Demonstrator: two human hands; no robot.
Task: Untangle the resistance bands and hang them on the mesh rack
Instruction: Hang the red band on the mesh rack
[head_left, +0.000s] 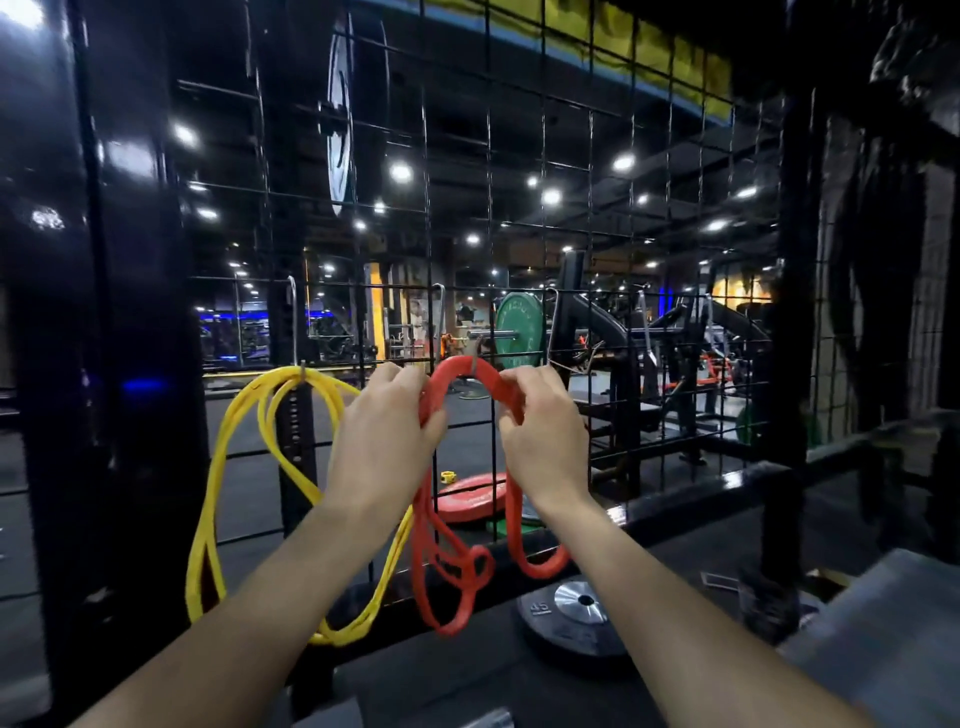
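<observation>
A red resistance band arches over a metal hook on the black mesh rack. Its lower loops dangle twisted below my wrists. My left hand grips the band's left side just under the hook. My right hand pinches the right side at the same height. To the left, a yellow resistance band hangs in long loops from another hook on the rack.
A black weight plate lies on the dark ledge below the rack, right of the red loops. Empty hooks hang further right on the mesh. A thick black post stands at the left. Gym machines show through the mesh.
</observation>
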